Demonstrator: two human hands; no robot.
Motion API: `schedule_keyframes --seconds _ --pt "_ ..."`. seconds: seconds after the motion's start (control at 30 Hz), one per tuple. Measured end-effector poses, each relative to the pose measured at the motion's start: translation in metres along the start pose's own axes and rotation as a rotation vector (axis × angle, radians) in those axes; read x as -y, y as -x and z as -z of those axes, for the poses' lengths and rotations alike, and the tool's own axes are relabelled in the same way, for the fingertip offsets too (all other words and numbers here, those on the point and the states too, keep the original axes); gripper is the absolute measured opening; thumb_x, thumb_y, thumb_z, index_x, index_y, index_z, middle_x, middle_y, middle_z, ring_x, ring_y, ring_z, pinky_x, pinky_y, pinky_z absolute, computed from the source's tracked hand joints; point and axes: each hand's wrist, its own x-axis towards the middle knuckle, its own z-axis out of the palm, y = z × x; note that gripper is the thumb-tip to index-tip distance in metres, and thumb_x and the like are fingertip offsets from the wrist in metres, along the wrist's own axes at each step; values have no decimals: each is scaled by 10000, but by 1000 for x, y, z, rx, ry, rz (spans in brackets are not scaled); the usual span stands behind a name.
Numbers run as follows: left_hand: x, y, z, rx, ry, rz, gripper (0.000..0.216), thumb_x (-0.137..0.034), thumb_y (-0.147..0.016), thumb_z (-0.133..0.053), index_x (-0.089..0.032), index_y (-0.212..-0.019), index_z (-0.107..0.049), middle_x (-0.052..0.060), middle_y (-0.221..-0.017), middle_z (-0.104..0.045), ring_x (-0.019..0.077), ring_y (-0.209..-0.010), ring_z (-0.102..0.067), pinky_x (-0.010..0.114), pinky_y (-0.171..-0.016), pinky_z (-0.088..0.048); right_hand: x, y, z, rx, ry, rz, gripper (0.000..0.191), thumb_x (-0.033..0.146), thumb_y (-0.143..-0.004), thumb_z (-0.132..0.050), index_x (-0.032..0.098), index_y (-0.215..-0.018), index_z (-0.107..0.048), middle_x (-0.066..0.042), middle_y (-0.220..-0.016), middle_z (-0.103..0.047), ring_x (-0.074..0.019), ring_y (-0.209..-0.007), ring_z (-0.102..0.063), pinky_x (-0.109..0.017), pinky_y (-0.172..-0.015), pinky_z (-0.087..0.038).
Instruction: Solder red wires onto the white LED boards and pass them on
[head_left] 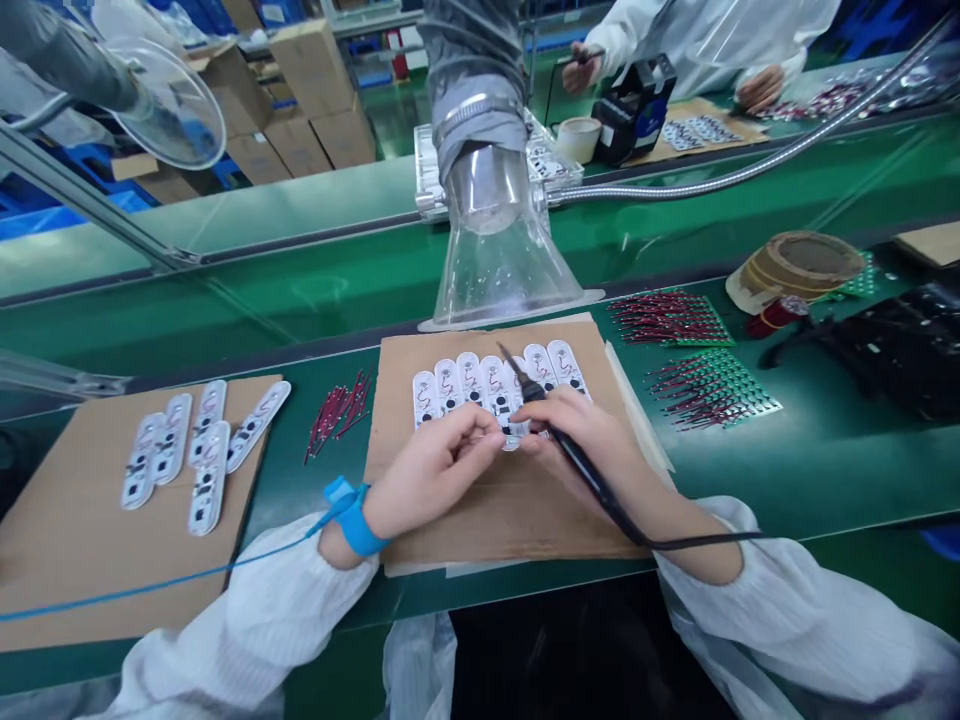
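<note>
My right hand (585, 435) grips a black soldering iron (577, 460), its tip pointing up and away over the boards. Thumb and fingertips of my left hand (450, 455) are pinched together at the lower end of a white oval circuit board (495, 385); what they pinch is too small to make out. The fingertips of both hands almost meet there. That board lies in a row of several alike, each with thin red wires, on a cardboard sheet (510, 520). A blue wrist strap (358, 520) circles my left wrist.
A clear fume hood (502, 270) hangs just beyond the boards. Loose red wires (337, 412) lie left, near more boards (210, 475) on cardboard (67, 500). Green boards with wires (716, 390) and a tape roll (795, 270) are right. A co-worker's hands (759, 90) show across the bench.
</note>
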Motion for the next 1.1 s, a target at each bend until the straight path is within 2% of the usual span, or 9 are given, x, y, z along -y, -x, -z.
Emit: schedule_keyframes --seconds 0.1,0.2,0.3,0.4,0.5,0.57,0.7,0.9,1.1 --pt "1 -1 2 -10 21 9 259 -451 -1096 -567 -234 -981 -651 -26 -777 -587 135 -653 -497 279 -610 -426 6 -12 -11 50 52 28 303 414 -1194 -582 255 -998 -751 -24 -920 -620 -196 -803 -620 -325 -721 -502" --pt "14 6 29 -46 -24 96 280 -477 -1063 -606 -231 -942 -664 -14 -770 -613 146 -657 -524 284 -613 -442 2 -24 -11 37 112 31 295 325 -1170 -585 243 -924 -725 -19 -907 -573 -199 -792 -594 -340 -702 -455" --pt "37 14 62 -208 -52 132 306 -493 -1018 -645 -228 -865 -649 -1 -777 -639 152 -672 -539 286 -629 -453 -5 -35 -9 36 102 61 309 320 -1158 -590 250 -883 -712 -21 -877 -589 -204 -771 -601 -350 -705 -477" --pt "67 20 83 -447 -115 98 301 -492 -988 -673 -227 -848 -640 -15 -726 -589 141 -633 -476 279 -606 -405 -10 -42 -16 11 44 105 230 323 -1159 -594 273 -992 -744 -24 -894 -687 -211 -798 -670 -361 -753 -544" --pt "93 22 92 -601 -172 79 268 -469 -968 -688 -227 -859 -651 -15 -718 -582 143 -629 -456 279 -593 -376 -13 -40 -24 -10 -54 57 154 337 -1158 -623 301 -1268 -724 -26 -1000 -804 -216 -850 -768 -379 -821 -604" --pt "101 23 93 -613 -188 50 254 -443 -972 -687 -231 -839 -644 -26 -698 -537 143 -631 -443 283 -606 -377 -16 -35 -25 -32 -151 -40 230 386 -1156 -658 292 -1365 -654 -29 -999 -843 -223 -839 -812 -387 -808 -628" --pt "101 21 92 -596 -214 -43 260 -394 -962 -690 -242 -773 -597 -54 -638 -387 142 -608 -382 288 -609 -364 -29 -20 -19 -79 -185 -211 305 535 -1101 -759 264 -1216 -678 -52 -955 -864 -246 -829 -845 -369 -707 -644" --pt "102 19 93 -618 -223 -28 250 -375 -957 -678 -245 -761 -593 -50 -634 -396 144 -602 -383 284 -584 -343 -48 -14 -11 -104 -72 -157 246 526 -1100 -752 280 -1087 -738 -40 -901 -806 -235 -753 -772 -369 -650 -598" --pt "106 21 93 -579 -240 -51 240 -336 -972 -680 -240 -762 -612 -55 -632 -407 136 -592 -369 289 -595 -360 -33 -23 -13 -59 -6 -75 186 453 -1124 -705 282 -1052 -726 -21 -857 -785 -204 -708 -729 -330 -604 -540"
